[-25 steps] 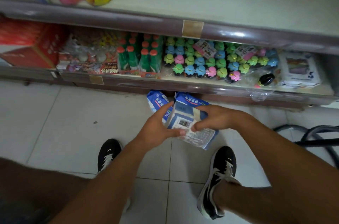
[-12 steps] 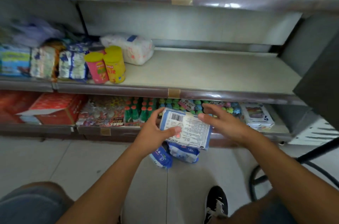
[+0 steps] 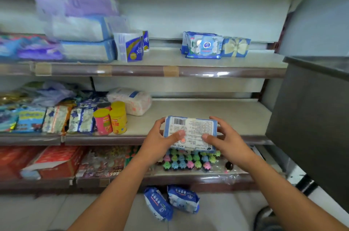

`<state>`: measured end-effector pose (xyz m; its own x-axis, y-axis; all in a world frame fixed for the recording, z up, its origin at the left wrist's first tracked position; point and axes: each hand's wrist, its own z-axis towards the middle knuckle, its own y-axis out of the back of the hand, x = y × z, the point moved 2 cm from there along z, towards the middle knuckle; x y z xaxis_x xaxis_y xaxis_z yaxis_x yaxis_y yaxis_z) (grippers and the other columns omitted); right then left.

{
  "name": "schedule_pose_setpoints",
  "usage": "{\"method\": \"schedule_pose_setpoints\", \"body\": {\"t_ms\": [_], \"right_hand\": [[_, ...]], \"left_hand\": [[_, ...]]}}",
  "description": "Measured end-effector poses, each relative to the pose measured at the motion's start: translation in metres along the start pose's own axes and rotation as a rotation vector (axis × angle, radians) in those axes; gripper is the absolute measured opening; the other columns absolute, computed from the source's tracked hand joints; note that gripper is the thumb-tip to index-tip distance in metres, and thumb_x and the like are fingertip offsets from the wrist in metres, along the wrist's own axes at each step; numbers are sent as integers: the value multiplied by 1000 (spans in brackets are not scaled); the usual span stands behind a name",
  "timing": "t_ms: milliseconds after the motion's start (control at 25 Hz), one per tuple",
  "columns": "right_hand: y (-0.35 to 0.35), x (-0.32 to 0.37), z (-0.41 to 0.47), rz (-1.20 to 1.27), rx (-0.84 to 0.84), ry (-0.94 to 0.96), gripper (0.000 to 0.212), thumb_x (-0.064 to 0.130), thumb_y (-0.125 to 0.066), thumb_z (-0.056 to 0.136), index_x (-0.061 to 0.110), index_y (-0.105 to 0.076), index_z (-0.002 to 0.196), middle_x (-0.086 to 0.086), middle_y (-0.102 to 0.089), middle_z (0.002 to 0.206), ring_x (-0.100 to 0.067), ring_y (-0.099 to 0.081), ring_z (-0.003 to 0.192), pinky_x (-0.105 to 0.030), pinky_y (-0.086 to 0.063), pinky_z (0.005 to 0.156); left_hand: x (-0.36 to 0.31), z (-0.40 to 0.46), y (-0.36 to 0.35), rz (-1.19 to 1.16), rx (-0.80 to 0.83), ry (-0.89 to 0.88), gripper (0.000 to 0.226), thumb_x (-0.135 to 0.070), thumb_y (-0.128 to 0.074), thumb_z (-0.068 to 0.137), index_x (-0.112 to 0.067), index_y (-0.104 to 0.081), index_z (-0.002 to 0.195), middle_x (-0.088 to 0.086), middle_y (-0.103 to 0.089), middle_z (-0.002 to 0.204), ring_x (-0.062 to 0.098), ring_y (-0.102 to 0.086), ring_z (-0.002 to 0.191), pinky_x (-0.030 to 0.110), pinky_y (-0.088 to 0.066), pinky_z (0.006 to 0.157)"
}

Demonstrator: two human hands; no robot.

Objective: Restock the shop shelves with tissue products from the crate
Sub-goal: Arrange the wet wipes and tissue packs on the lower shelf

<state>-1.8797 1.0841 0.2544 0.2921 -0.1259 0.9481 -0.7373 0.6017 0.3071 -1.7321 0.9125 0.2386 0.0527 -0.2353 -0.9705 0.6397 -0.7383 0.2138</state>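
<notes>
Crosswise between both hands sits the wet-wipe pack [image 3: 190,132], long axis running left to right, barcode side up; the left hand [image 3: 158,141] has its fingers curled round the left end, thumb on the label; the right hand [image 3: 226,139] clasps the right end likewise; the bare middle shelf [image 3: 217,115] lies just beyond, equally near both.
</notes>
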Motion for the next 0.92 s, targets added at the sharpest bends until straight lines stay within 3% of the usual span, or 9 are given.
{"method": "schedule_pose_setpoints", "body": {"t_ms": [120, 240, 320, 400, 520, 640, 720, 840, 920], "right_hand": [[11, 23, -2, 32, -63, 38, 58, 30, -71, 85, 39, -42, 135, 10, -59, 122, -14, -65, 104, -32, -58, 81], [31, 46, 10, 153, -129, 14, 48, 34, -69, 86, 34, -50, 130, 4, -70, 112, -16, -69, 99, -38, -54, 85], [46, 62, 21, 243, -187, -70, 40, 37, -66, 87, 27, -56, 124, 2, -73, 100, -17, -69, 82, -31, -47, 67], [57, 76, 27, 215, -156, -155, 41, 50, -60, 88, 17, -61, 111, -1, -67, 86, -16, -55, 67, -28, -35, 58], [73, 94, 35, 173, -33, -220, 70, 82, -41, 78, 22, -66, 105, -7, -61, 90, -20, -46, 79, -31, -33, 70], [83, 108, 40, 119, -13, -150, 90, 94, -28, 67, 28, -66, 113, -3, -65, 92, -17, -50, 78, -28, -35, 69], [89, 116, 43, -11, -115, -63, 82, 93, -31, 67, 30, -65, 107, 3, -63, 92, -15, -53, 79, -27, -39, 69], [98, 124, 51, -204, -186, 185, 61, 83, -36, 73, 30, -63, 86, 18, -56, 73, -5, -47, 67, -19, -35, 62], [107, 124, 59, -280, -250, 260, 58, 83, -41, 76, 33, -65, 93, 19, -60, 84, 1, -53, 77, -16, -36, 68]], "left_hand": [[-25, 6, -1, 44, 38, -46, 88, -69, -69, 63, -35, -37, 138, -13, -65, 120, 4, -61, 108, 29, -50, 93], [-54, 13, 0, 60, 167, -61, 97, -69, -72, 65, -42, -23, 145, -9, -60, 128, 5, -62, 110, 32, -49, 97], [-74, 18, 1, 195, 207, -130, 100, -47, -82, 68, -52, -17, 143, -16, -58, 123, 0, -62, 102, 20, -50, 88], [-95, 24, 1, 319, 142, -220, 95, -36, -82, 74, -56, -16, 140, -21, -58, 111, -8, -61, 91, 9, -46, 75], [-121, 36, -2, 247, 84, -334, 68, -28, -75, 82, -44, -34, 134, -32, -58, 106, -23, -56, 87, -1, -40, 71], [-138, 54, -3, 180, -29, -304, 33, -42, -65, 87, -34, -59, 118, -27, -66, 94, -10, -61, 84, 7, -42, 69], [-147, 70, -7, 217, -94, -270, 26, -54, -56, 88, -30, -63, 96, -19, -64, 78, 4, -60, 77, 20, -43, 67], [-165, 92, -15, 241, -169, -254, 47, -61, -48, 89, -18, -62, 76, -7, -60, 66, 15, -58, 69, 28, -44, 65], [-174, 105, -23, 299, -188, -195, 67, -71, -39, 85, -9, -60, 69, 2, -61, 64, 20, -61, 68, 30, -45, 64]]}}
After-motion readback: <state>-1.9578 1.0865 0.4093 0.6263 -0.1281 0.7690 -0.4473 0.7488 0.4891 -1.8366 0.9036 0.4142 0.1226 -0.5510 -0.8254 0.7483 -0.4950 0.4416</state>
